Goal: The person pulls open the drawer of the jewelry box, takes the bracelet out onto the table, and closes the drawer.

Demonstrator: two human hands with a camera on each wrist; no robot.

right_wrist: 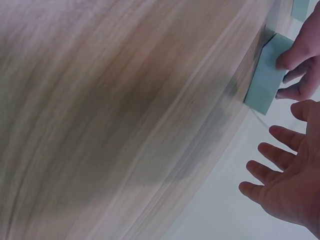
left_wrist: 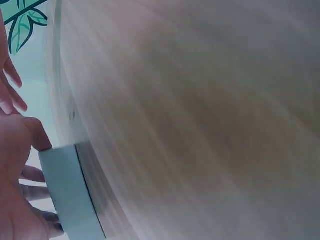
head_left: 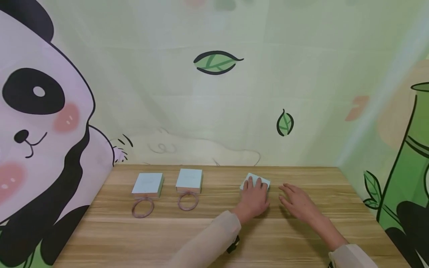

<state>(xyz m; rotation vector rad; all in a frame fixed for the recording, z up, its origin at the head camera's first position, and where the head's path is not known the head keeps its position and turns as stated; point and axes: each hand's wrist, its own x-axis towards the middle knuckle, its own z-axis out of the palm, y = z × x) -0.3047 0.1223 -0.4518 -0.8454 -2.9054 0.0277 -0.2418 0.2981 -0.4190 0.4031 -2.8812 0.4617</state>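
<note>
My left hand point(head_left: 254, 199) grips a pale blue square box point(head_left: 264, 182), its fingers spread across the top. In the right wrist view the thumb lies against a side of that box point(right_wrist: 261, 90), which sits slightly turned on the wooden table. Part of the top is hidden under the fingers. To the right of the box, my right hand point(head_left: 299, 203) is held over the table with fingers apart and nothing in them. The right wrist view shows that hand point(right_wrist: 290, 180) with its fingers loosely extended.
Two more pale blue boxes, one at far left point(head_left: 148, 183) and one nearer the middle point(head_left: 189, 179), stand towards the table's back edge. A thin pinkish ring point(head_left: 133, 212) lies before the first, another ring point(head_left: 197, 204) before the second. A printed backdrop point(head_left: 318, 74) rises behind the table point(head_left: 134, 245).
</note>
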